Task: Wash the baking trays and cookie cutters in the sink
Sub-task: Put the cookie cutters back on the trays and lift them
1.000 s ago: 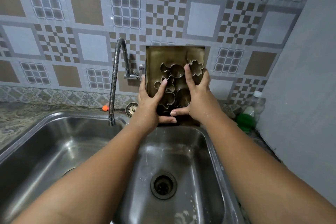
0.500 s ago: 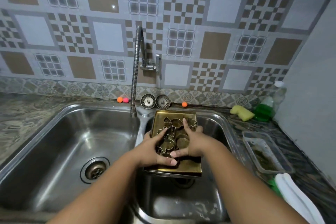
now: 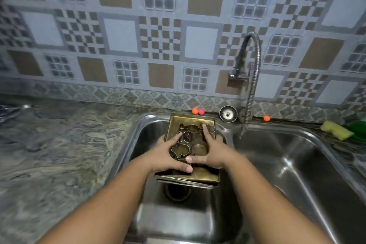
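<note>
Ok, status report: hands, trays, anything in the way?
Left hand and right hand both grip the baking trays, fingers pinning the cookie cutters on top. Stack held over the left basin. Faucet to the right, drain below, nothing blocking.

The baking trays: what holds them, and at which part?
The left hand grips the baking trays at their left side, the right hand at their right side; both forefingers lie over the cookie cutters on top.

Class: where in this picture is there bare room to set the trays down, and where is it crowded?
Free: the right basin, between tap and sponge; the counter left of the sink. Crowded: the ledge behind, with balls and strainer; the left basin, where the left hand and right hand hold trays and cutters.
</note>
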